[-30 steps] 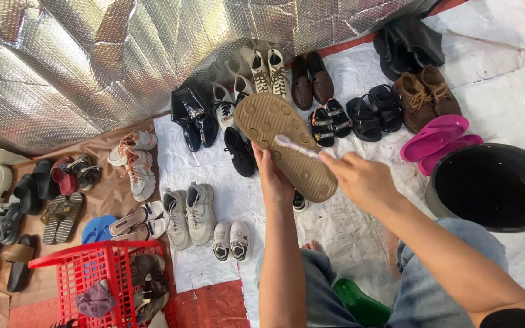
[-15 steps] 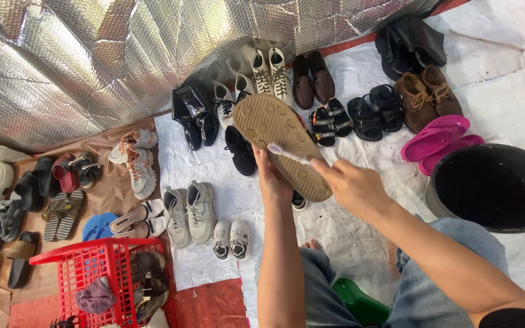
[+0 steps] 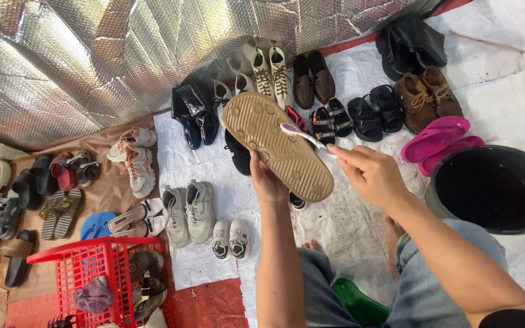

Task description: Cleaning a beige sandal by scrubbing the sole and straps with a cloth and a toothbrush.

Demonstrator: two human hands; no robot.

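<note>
Sandal (image 3: 277,146), tan sole turned up toward me, sits in my left hand (image 3: 268,182); I hold it from underneath, above the white sheet (image 3: 347,225), in front of the rows of shoes. My fingers are clenched round its edge near the middle, thumb side hidden behind the sole, so I cannot tell how deep the hold goes. My right hand (image 3: 368,176) is closed on a thin toothbrush (image 3: 302,136), pinched between thumb and fingertips, with the white head lying on the ridged sole about halfway across.

What could go wrong, as I judge it: I hold the sandal at one point only, so hard pressure from the brush near the toe end could tip it and twist it out of my fingers. The brush handle is slim and my pinch sits far back, so it may roll or flex instead of biting into the grooves. If the sandal drops, it lands on the black shoes (image 3: 238,152) just below.

Further out, black sandals (image 3: 350,118) and brown shoes (image 3: 426,97) stand in a row by the foil wall. Pink flip-flops (image 3: 435,136) lie beside a black bucket (image 3: 493,188) at my right knee. Grey trainers (image 3: 189,209) and a small white pair (image 3: 229,238) sit to the left, and a red crate (image 3: 86,267) with worn shoes inside is near the left corner.
</note>
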